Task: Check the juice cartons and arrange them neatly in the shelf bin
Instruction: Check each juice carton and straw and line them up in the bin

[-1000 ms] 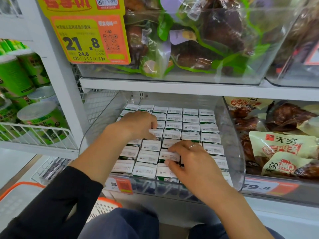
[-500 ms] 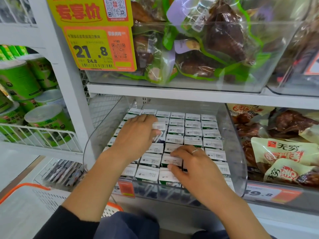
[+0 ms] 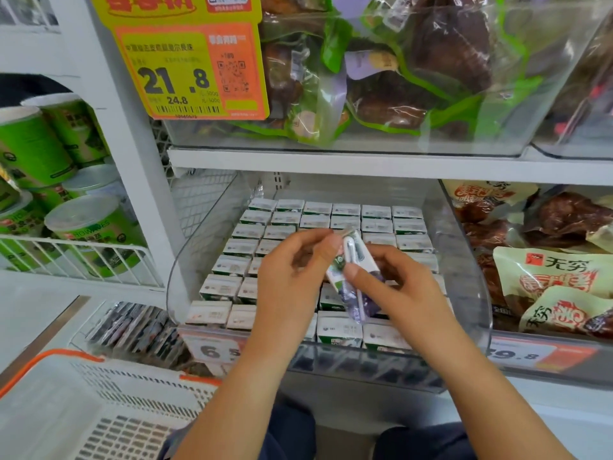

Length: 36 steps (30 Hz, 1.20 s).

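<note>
White shop shelving (image 3: 331, 161) above a pale floor (image 3: 30, 313)

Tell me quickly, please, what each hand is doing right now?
Left hand: pinches the top of the carton.
Right hand: grips the same carton lower down.

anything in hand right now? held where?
One juice carton, lifted above the cartons in the clear bin. Left hand pinches its top end; right hand grips its lower body, thumb across the face with the straw.

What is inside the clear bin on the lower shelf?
The clear bin holds rows of upright juice cartons. Both hands and the lifted carton cover the middle rows.
</note>
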Motion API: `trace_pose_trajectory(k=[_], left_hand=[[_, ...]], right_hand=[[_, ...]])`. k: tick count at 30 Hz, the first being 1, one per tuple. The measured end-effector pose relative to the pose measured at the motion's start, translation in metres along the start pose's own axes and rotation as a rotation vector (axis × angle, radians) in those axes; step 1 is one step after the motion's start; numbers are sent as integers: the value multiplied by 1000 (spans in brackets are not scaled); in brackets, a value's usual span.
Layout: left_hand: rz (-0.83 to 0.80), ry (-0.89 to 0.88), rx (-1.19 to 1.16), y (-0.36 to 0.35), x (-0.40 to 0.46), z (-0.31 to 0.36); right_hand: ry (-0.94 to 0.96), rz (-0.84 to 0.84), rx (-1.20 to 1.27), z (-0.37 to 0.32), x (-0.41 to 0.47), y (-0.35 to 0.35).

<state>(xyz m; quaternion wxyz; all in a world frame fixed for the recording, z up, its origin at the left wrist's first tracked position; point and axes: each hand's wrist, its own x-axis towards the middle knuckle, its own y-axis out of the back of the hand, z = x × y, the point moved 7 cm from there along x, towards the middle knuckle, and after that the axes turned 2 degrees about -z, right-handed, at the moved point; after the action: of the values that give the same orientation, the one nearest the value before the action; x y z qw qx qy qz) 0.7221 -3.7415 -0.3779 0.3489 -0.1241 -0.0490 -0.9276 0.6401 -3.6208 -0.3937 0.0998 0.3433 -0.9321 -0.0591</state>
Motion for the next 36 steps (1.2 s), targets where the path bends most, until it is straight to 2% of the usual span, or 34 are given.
trace_pose_trajectory(k=[6,14,17,26,30,36], left_hand=[[-19,120,-170,-1,0,-4],[-206,254,-146,-18,-6,-14],[-286,251,-123,-23,-8,-12],[-194,229,-199,-15,-7,-9],[-169,208,-183,-15,-7,-8],[-245,259,-213,-17,-9,-9]], right_hand=[[-74,40,151,3,-2,1],[-102,126,303,1,-3,8],[-109,133,341,2,-2,10],[-131,68,323,-2,-2,10],[-126,101,370,-3,-2,13],[-118,148,403,-3,-4,18]])
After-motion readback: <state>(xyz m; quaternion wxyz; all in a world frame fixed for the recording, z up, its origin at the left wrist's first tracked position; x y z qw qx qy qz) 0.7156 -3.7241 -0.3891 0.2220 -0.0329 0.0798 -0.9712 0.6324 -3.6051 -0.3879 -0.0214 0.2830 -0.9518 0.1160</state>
